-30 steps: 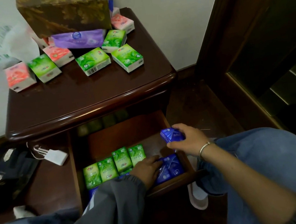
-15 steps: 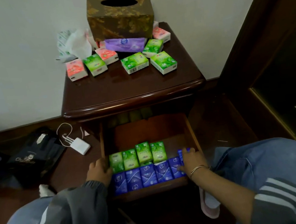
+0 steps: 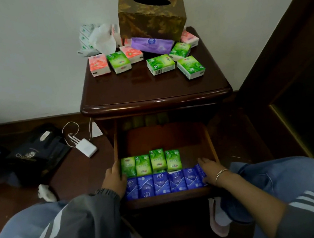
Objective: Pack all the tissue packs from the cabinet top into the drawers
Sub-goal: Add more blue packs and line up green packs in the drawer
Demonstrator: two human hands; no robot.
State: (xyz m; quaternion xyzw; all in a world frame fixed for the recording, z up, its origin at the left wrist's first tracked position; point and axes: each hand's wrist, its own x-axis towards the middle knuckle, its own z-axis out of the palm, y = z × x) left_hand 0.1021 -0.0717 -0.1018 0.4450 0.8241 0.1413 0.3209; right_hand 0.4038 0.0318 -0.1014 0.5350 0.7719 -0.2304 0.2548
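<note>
The cabinet's drawer [image 3: 211, 147] is pulled out. A row of blue tissue packs [image 3: 160, 184] stands along its front, and a row of green packs [image 3: 151, 162] stands behind them. My left hand [image 3: 114, 181] rests flat against the left end of both rows. My right hand [image 3: 212, 171] grips the tilted last blue pack [image 3: 199, 170] at the right end. On the cabinet top [image 3: 148, 88] lie several green packs [image 3: 161, 64], three pink packs [image 3: 98, 64] and a purple pack [image 3: 151, 44].
A gold-brown tissue box [image 3: 151, 13] and a crumpled white wrapper [image 3: 96, 40] sit at the back of the top. On the floor to the left are a white charger with its cable [image 3: 87, 150], a black bag [image 3: 35, 155] and a crumpled tissue [image 3: 45, 191]. My knees flank the drawer.
My right hand has brought its blue pack down to the right end of the front row. My left hand has shifted from the middle of the drawer to its left end. The view has pulled back.
</note>
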